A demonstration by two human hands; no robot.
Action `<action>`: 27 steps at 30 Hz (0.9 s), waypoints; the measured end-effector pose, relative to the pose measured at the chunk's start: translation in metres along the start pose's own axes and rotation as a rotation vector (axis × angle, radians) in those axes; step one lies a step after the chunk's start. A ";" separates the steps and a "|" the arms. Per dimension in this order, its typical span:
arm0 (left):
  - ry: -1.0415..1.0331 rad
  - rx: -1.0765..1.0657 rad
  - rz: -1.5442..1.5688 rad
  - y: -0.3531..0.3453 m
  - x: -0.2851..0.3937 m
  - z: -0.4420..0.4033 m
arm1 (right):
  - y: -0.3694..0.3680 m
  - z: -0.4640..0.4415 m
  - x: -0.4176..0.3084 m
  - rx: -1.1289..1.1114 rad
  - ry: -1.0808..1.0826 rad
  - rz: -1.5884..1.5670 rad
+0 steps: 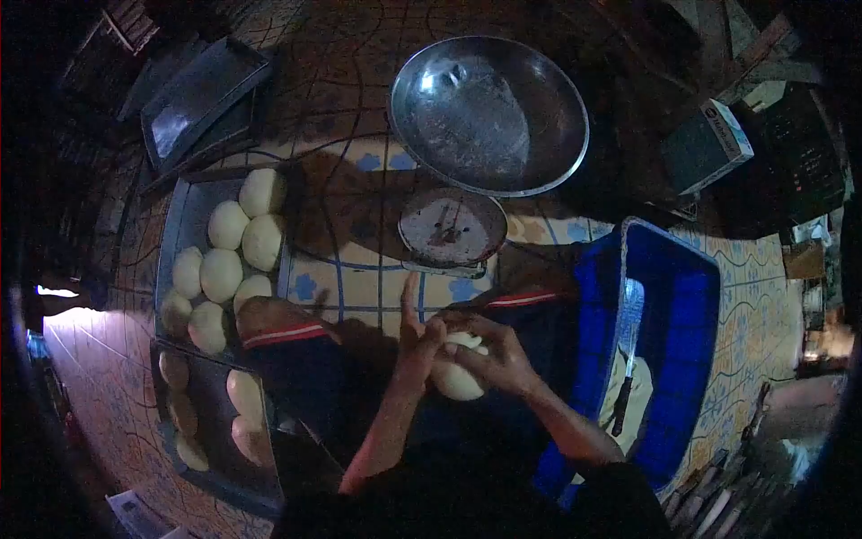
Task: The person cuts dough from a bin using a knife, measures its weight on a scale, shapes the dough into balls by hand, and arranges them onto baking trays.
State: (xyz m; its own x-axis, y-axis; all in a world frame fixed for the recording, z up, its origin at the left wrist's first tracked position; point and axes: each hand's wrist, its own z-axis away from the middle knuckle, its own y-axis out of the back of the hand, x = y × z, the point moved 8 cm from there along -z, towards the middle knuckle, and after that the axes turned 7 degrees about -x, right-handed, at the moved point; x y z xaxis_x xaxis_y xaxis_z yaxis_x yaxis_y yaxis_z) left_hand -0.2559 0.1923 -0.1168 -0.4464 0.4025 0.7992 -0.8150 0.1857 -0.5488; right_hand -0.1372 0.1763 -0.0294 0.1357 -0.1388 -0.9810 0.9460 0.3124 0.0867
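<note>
Both hands are closed around one lump of dough (460, 384), held above the person's lap between the knees. The left hand (418, 352) presses against its left side, with one finger pointing straight out, away from the body, off the dough; the right hand (492, 352) bends over the top and right side, its fingers pinching at a raised pale fold, though the exact spots where the fingertips press are hidden. Straight beyond the grip, near it, a small round plate (424, 218) with dark stains sits on the tiled floor (364, 301), and farther out in the same direction is a wide metal bowl (494, 135), tilted in view and bare inside but for a dull film. Left of the grip, past the knee, a tray (190, 241) holds a cluster of round dough balls (221, 275); nearer the body on that side, a second tray (214, 404) bears more balls along two sides. Right of the grip, past the other knee, stands a blue crate (690, 314) with a broad-bladed knife (629, 328) in it, its dark handle towards the body, lying over something pale.
</note>
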 end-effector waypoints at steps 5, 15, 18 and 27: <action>-0.200 0.071 0.029 0.042 0.012 0.005 | 0.025 0.006 0.014 0.210 -0.334 -0.137; -0.189 -0.458 -0.465 -0.061 0.052 0.022 | -0.025 -0.005 -0.077 -0.097 0.413 0.599; -0.599 -0.145 -0.698 -0.062 0.075 0.014 | -0.018 -0.018 -0.076 0.044 0.416 0.573; -0.964 0.475 -0.914 -0.001 0.188 0.063 | -0.059 -0.044 -0.073 0.303 0.346 -0.336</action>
State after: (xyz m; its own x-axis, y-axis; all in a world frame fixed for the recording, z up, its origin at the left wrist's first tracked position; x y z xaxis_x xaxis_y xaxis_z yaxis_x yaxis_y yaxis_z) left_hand -0.3621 0.2113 0.0490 0.3839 -0.4926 0.7810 -0.9091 -0.3499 0.2262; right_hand -0.2158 0.2094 0.0295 -0.2429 0.1482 -0.9587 0.9698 0.0136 -0.2436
